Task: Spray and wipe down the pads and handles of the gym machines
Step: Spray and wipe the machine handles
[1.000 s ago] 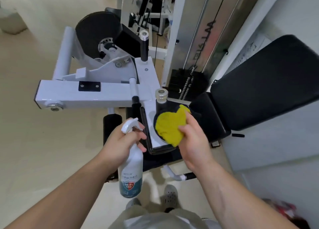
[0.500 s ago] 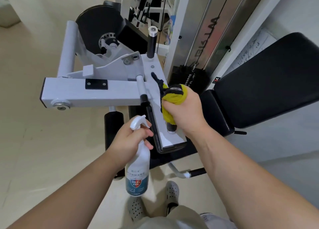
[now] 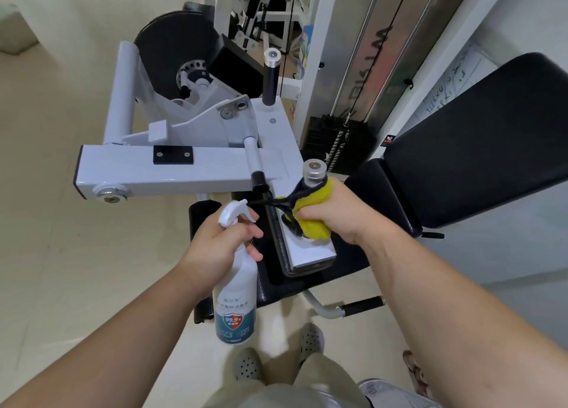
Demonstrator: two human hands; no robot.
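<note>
My right hand point(image 3: 335, 214) grips a yellow cloth point(image 3: 316, 223) wrapped round the near upright handle point(image 3: 314, 171) of the white gym machine point(image 3: 172, 171); only the handle's silver cap shows above the cloth. My left hand point(image 3: 219, 243) holds a white spray bottle point(image 3: 236, 306) by its neck, upright, just left of that handle, a finger near the trigger. A second black handle point(image 3: 271, 79) with a silver cap stands farther back. The black seat pad and back pad point(image 3: 479, 143) lie to the right.
A black weight disc point(image 3: 175, 51) sits at the machine's far left. The weight stack and steel guide rods point(image 3: 347, 131) rise behind the seat. A low black-gripped side handle point(image 3: 362, 306) sticks out near my feet. Beige floor spreads to the left.
The cloth went from lying flat on the arm pad to being wrapped round the near handle, then slid down it, uncovering the silver cap. The bottle hand barely moved.
</note>
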